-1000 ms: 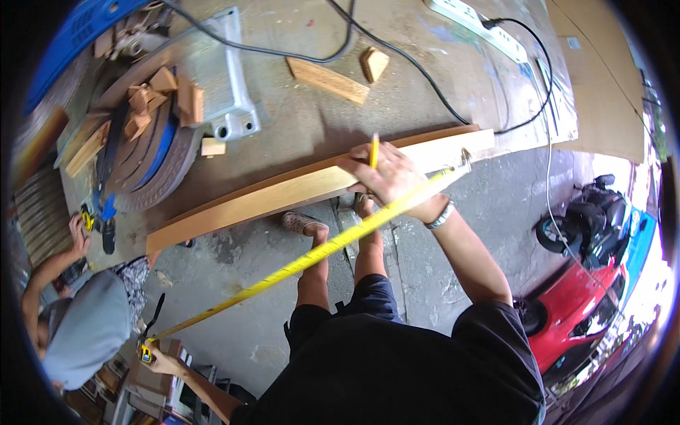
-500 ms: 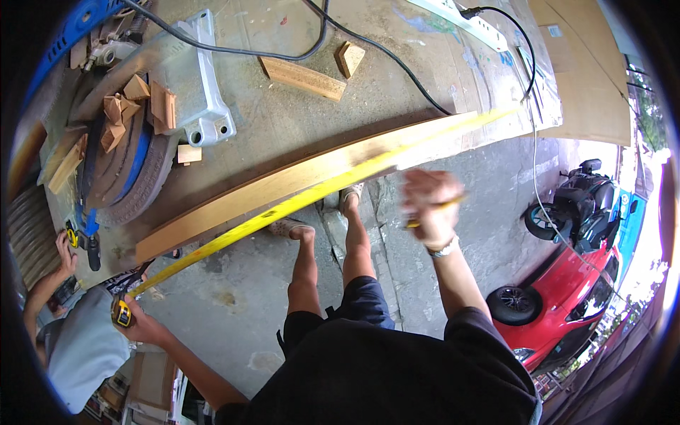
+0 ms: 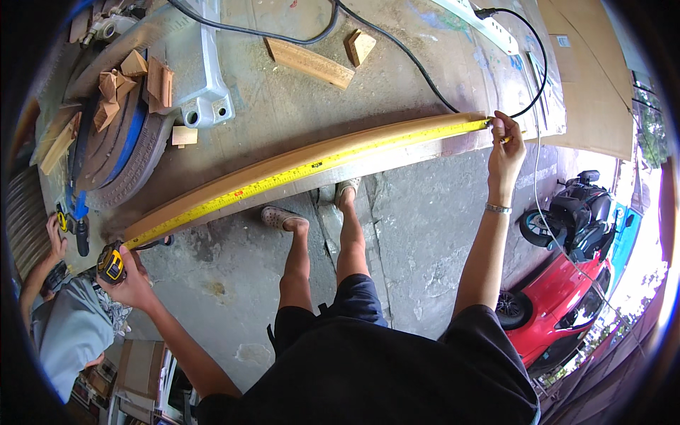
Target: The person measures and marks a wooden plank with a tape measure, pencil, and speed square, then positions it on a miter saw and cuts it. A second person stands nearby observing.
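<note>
My left hand grips a black-and-yellow tape measure at the near left end of a long wooden board. The yellow tape blade stretches along the board's near side to its far right end. There my right hand pinches the blade's end between thumb and fingers. A thin yellow pencil is also tucked in that hand, partly hidden by the fingers. The board lies along the front edge of the workbench.
A saw with a round base stands at left, offcuts piled on it. Beside it is a co-worker's hand. More offcuts, a black cable and a white power strip lie on the bench. A motorcycle and red car stand right.
My right hand has moved right and up to the blade's end. My left hand has brought the tape case up to the board's left end, and the blade now lies along the board.
</note>
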`<state>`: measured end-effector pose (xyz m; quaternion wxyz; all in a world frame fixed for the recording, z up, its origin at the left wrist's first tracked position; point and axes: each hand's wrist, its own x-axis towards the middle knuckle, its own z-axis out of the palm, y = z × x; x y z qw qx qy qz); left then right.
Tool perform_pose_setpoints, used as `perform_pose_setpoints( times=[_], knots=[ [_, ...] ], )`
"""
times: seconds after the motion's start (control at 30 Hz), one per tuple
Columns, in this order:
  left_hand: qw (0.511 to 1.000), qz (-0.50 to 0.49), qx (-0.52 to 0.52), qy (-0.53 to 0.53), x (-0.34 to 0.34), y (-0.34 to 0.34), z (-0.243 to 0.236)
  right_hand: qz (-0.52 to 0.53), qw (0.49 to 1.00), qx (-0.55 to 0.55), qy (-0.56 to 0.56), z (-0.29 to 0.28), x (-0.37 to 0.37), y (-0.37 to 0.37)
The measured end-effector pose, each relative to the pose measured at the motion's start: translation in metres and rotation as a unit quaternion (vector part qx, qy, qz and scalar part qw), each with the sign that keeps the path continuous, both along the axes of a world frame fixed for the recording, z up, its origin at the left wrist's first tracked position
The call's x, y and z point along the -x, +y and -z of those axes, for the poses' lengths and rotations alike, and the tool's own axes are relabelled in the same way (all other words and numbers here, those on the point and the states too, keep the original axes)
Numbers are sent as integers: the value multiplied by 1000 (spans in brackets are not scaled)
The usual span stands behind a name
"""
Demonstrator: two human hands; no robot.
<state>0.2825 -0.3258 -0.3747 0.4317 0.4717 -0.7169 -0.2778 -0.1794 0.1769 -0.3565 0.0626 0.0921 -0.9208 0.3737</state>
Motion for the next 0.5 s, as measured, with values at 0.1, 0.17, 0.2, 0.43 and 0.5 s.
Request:
perform_pose_setpoints(
  times=[0.1,0.17,0.2,0.43,0.5],
  knots=[
    [1000,-2,4,-8,3,0,1,1,997,71,-25,1,-3,-3],
    [1000,-13,-1,4,12,6,1,0,1000,28,0,8,1,4],
    [1000,-3,15,0,13,5,2,0,1000,6,13,12,2,7],
    [1000,11,6,-5,5,-1,16,18,1000,-23,-2,16,-1,-6],
    [1000,-23,-13,-12,13,6,11,10,1000,7,4,21,-2,-5]
  ],
)
